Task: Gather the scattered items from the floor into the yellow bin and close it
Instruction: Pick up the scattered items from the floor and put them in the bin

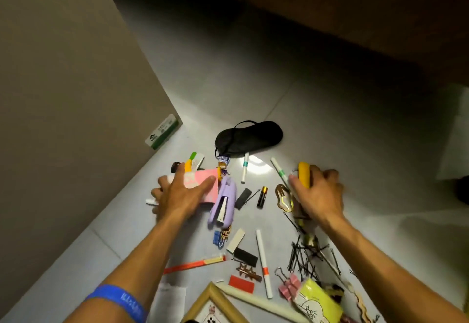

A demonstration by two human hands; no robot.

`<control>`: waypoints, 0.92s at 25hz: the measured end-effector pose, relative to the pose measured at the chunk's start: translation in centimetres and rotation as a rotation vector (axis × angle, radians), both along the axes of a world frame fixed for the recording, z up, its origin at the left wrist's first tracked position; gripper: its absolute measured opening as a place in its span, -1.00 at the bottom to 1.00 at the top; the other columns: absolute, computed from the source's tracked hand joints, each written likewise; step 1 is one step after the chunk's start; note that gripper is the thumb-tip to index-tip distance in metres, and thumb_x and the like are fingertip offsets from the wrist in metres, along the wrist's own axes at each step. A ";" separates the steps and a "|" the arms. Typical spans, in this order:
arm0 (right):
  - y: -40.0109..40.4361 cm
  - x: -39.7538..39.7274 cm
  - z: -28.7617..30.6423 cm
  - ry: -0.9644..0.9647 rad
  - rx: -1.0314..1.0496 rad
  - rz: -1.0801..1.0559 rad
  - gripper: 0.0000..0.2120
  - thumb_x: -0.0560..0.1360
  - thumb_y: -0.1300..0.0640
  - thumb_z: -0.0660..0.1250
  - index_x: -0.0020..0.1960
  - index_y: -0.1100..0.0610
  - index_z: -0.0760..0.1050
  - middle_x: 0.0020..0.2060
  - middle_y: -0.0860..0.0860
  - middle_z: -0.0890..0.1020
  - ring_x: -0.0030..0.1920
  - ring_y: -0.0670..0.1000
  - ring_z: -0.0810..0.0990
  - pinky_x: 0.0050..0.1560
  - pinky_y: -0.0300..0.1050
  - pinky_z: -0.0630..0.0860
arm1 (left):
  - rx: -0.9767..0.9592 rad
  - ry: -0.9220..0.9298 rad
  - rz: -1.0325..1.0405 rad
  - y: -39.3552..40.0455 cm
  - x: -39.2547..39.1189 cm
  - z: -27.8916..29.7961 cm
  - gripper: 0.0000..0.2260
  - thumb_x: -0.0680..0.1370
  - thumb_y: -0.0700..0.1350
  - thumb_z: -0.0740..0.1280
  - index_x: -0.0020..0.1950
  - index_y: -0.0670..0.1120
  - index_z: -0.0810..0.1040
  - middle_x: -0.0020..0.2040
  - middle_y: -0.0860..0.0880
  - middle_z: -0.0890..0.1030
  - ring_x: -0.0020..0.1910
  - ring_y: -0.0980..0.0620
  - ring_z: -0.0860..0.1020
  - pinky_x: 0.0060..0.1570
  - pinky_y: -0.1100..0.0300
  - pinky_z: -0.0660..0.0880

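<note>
Small items lie scattered on the grey tiled floor. My left hand rests with spread fingers on a pink box. My right hand grips a small yellow object. Between the hands lie a purple stapler, a battery, white markers and a gold hair clip. A black sleep mask lies further off. Nearer me are hairpins, a pink binder clip and a red pencil. No yellow bin is in view.
A beige wall rises on the left, with a green and white box at its foot. A wooden picture frame and a yellow pouch sit at the bottom edge. Bare floor stretches beyond the mask.
</note>
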State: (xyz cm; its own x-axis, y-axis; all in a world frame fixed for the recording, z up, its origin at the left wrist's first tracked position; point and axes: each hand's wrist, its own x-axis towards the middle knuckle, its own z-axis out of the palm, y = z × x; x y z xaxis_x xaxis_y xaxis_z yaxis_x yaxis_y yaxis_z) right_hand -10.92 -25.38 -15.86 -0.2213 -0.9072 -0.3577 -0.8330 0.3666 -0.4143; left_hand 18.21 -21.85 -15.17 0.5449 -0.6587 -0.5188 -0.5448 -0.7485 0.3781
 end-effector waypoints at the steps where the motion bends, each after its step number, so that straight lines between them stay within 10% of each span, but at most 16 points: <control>1: 0.7 1.8 0.1 -0.045 -0.006 0.048 -0.46 0.49 -0.36 0.15 0.34 -0.06 0.36 0.23 0.09 0.31 0.20 0.25 0.36 0.06 0.05 0.40 | -0.040 0.028 -0.044 0.3 -1.6 -0.1 -0.20 0.35 0.42 0.36 0.51 0.29 0.12 0.41 -0.05 0.18 0.34 -0.22 0.21 0.28 -0.16 0.35; 7: 4.3 7.7 0.3 -0.308 0.069 0.095 -0.58 0.57 -0.28 0.03 0.35 -0.14 0.34 0.20 -0.04 0.31 0.11 0.09 0.31 0.08 -0.05 0.30 | -0.269 0.325 0.039 2.0 -9.8 -0.1 -0.41 0.44 0.29 0.34 0.43 0.35 0.22 0.30 -0.08 0.35 0.23 -0.14 0.48 0.26 -0.05 0.45; 12: 5.9 7.4 0.8 -0.755 0.092 -0.181 -0.69 0.53 -0.18 0.27 0.24 -0.15 0.50 0.04 -0.12 0.64 0.00 -0.06 0.65 0.03 -0.01 0.60 | -0.405 0.775 0.392 3.8 -10.6 -0.2 -0.61 0.54 0.03 0.40 0.31 0.32 0.41 0.13 0.02 0.63 -0.04 -0.02 0.68 -0.25 0.05 0.65; 23: 9.2 3.2 8.6 -1.169 0.001 -0.474 -0.90 0.47 0.16 0.41 -0.03 0.13 0.64 -0.22 0.19 0.69 -0.28 0.15 0.66 -0.31 -0.04 0.55 | -0.492 0.860 0.411 7.6 -15.4 7.7 -0.78 0.56 0.02 0.37 0.18 0.19 0.46 -0.17 -0.06 0.70 -0.44 0.03 0.57 -0.55 0.20 0.42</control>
State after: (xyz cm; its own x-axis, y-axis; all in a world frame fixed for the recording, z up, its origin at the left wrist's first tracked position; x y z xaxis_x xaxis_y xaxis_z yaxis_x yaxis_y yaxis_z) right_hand -7.70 -16.16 -7.27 -0.0761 -0.8249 -0.5601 0.2433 0.5294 -0.8128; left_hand 2.80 -14.21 -7.44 0.3500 -0.7495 -0.5619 0.3072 -0.4748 0.8247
